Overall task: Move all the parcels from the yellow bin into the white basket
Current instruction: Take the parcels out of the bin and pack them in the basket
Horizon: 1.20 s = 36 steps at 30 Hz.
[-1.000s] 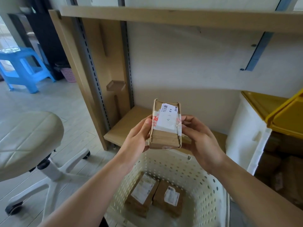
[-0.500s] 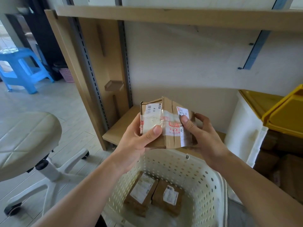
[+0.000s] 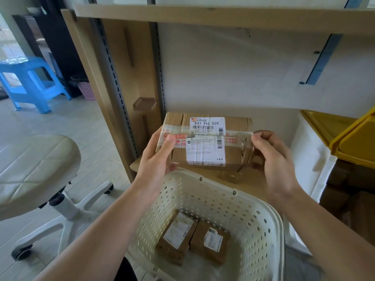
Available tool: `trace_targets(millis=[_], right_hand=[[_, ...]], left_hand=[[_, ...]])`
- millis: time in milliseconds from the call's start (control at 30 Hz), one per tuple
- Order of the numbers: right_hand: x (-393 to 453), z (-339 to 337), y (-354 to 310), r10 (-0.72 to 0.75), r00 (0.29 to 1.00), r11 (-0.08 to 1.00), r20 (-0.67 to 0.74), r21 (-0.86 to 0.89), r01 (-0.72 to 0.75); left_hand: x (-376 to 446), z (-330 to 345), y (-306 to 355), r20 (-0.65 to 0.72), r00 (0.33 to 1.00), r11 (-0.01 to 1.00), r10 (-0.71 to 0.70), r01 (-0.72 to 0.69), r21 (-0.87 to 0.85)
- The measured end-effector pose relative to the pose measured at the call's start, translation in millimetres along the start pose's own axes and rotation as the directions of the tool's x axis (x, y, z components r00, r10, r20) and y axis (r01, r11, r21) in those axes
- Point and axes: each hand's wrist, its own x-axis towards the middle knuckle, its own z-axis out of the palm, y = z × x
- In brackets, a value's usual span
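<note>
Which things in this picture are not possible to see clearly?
Head view only:
- Yellow bin: cut by the right edge; parcels beneath are dark and blurred, uncountable.
- Held parcel: its ends hidden under the left hand and right hand; small label print unreadable.
- White basket: near side cut by the bottom edge.

The held parcel (image 3: 205, 138) is brown cardboard, banded with clear tape printed in red, and bears white labels with black barcodes and the digits 843 Y64 059. The basket (image 3: 272, 226) is cream-white, its walls dotted with round holes. Two brown parcels (image 3: 176, 238) (image 3: 211, 240) lie in it, each with a white label. The bin (image 3: 353, 138) is yellow over a white body. The stool (image 3: 30, 82) is bright blue, the chair seat (image 3: 34, 169) cream with stitched diamonds, the shelf board (image 3: 203, 17) pale wood.
</note>
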Motion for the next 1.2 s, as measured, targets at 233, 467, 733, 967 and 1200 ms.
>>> trace_targets(millis=[233,467,733,967,1200], right_hand=[[2.0,1.8,6.4,0.104,0.976,0.992,0.192,0.045,-0.115],[9.7,-18.9,7.7,-0.082,0.954,0.997,0.287,0.017,0.081],[4.7,-26.1,2.1,-0.14,0.935,0.988,0.325,-0.009,0.151],[8.0,-33.0,6.5,0.053,0.986,0.999,0.155,0.0,-0.054],[8.2,-30.3,5.1,0.071,0.988,0.997,0.14,0.002,-0.072]], left_hand=[[4.7,-7.4,1.0,0.011,1.0,0.994,0.002,0.0,-0.111],[7.5,-29.3,0.9,0.16,0.981,0.97,0.111,-0.142,0.197],[2.6,-28.7,4.1,0.152,0.974,0.957,0.166,-0.197,0.215],[-5.7,-16.2,8.3,0.115,0.992,0.971,0.055,-0.08,0.224],[-6.6,-8.0,9.2,0.081,0.996,0.99,0.025,-0.036,0.135]])
